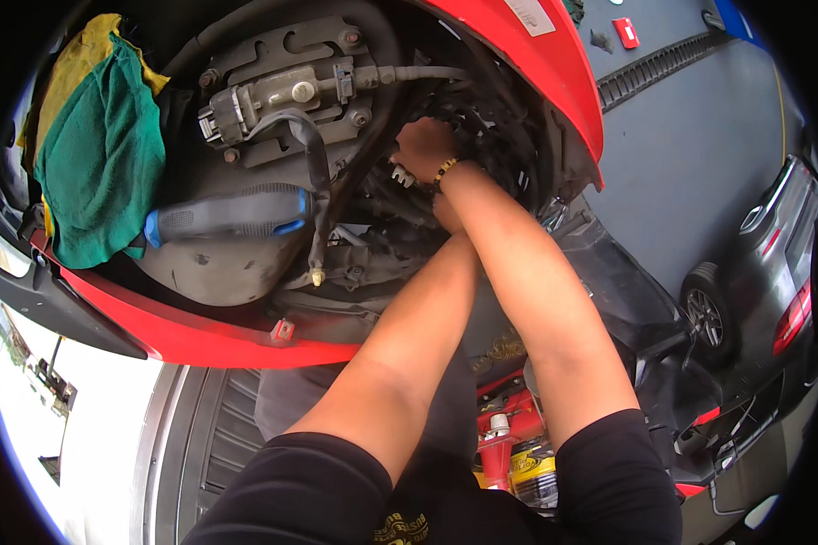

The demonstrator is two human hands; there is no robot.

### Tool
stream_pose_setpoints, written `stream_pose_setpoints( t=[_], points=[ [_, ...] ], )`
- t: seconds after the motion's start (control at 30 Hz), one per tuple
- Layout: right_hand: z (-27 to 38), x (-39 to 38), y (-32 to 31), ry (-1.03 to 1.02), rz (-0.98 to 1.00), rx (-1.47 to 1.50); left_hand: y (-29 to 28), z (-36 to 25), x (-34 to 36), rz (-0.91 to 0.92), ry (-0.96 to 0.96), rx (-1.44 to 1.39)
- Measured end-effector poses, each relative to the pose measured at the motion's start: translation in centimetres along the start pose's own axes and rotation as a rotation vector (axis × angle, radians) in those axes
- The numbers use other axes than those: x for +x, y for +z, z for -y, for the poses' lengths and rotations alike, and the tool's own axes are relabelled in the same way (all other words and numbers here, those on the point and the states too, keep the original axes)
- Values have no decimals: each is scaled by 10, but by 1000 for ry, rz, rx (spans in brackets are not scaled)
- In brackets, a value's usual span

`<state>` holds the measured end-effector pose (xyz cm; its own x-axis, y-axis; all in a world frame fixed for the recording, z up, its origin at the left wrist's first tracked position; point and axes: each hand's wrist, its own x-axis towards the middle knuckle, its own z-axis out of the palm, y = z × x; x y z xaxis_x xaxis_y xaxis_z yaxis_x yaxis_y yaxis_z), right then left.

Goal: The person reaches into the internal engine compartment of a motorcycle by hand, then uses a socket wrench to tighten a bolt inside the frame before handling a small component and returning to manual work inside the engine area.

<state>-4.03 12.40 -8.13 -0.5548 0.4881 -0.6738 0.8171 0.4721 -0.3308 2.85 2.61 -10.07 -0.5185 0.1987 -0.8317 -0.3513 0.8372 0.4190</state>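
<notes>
Both my forearms reach into a vehicle's engine compartment framed by red bodywork [573, 91]. My right hand [425, 150], with a beaded bracelet, has bent fingers over dark hoses and wires beside a white connector [403, 175]; what they grip, if anything, I cannot make out. Beneath that wrist my left hand [444, 211] is mostly hidden, its fingers out of sight among the parts. To their left are a metal valve unit [277, 98] on a slotted bracket, a hanging hose with a brass tip [316, 276] and a grey-and-blue handled tool [223, 215] lying on the dark housing.
Green [95, 173] and yellow [59, 77] cloths drape over the left edge. A black car [754, 263] stands at right on the grey floor, near a drain grate [650, 71]. Red items and containers [495, 454] sit below, between my arms.
</notes>
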Motion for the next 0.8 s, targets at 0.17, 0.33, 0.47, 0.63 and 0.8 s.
stream_pose_setpoints(
  t=[0.17, 0.33, 0.47, 0.63, 0.8],
  points=[
    [-5, 4, 4, -46, 6, 13, -4, -2, 0, 9, 2, 21],
    [-7, -7, -32, -63, 118, -101, -1, -3, 0, 16, 15, 53],
    [-24, -30, -43, -49, -120, 271, 5, 4, 11, -85, 41, 50],
    [-63, -128, -20, -94, -461, 609, 1, -8, -2, -90, -19, -124],
    [-90, -159, 35, 218, -608, 594, -10, -2, 13, -5, -12, -144]
  ],
)
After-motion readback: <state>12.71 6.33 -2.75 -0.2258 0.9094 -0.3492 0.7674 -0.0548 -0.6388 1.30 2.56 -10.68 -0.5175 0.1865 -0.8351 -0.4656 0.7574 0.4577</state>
